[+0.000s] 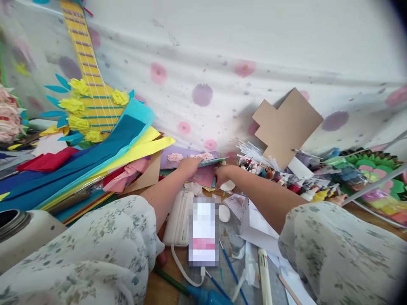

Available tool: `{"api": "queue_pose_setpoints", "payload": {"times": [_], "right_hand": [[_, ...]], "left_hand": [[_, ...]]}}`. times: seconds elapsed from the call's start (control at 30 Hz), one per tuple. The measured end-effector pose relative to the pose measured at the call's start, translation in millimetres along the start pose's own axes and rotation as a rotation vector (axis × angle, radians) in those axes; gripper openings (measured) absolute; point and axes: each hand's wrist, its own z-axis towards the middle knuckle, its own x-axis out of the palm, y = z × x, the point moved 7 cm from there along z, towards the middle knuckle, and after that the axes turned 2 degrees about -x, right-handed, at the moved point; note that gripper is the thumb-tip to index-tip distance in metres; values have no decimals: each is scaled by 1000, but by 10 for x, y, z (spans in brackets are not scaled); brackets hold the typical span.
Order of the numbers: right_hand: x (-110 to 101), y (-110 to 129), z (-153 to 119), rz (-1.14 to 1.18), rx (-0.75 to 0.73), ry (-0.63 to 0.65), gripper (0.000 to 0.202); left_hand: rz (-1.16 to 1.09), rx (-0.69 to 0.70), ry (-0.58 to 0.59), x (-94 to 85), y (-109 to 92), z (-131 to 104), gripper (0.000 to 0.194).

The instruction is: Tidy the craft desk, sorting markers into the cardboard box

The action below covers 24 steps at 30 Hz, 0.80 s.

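Near the wall, my left hand [188,167] reaches over a pile of coloured paper sheets [203,174] and is closed on its near edge; its fingertips are partly hidden. My right hand [224,173] is curled at the pile's right end, with the fingers bent down around the sheets. A thin green-blue sheet [212,162] spans the gap between both hands. Behind them lies a purple sheet [165,159] with pale pink paper flowers [174,157] on it.
A phone [203,231] with a blurred screen lies below my hands, cabled beside a white power bank [178,218]. Coloured paper rolls [127,144] and a yellow paper guitar [92,84] fill the left. Cut cardboard [288,127] and paint bottles [297,185] stand right.
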Motion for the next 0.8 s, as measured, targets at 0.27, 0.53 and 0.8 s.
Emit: {"api": "queue_pose_setpoints", "payload": {"times": [0.27,0.53,0.8], "right_hand": [[-119,248,-936,70,-344,217,59],[-884,-488,-1241,624,84,-293,33],[-1057,-579,-1002,1053,1,-345,13]], "left_hand": [[-113,23,159,193,-68,-75,45],[-779,169,327,-433,-443,-188,76],[-1455,214,135,-729,-1057,-97,93]]}}
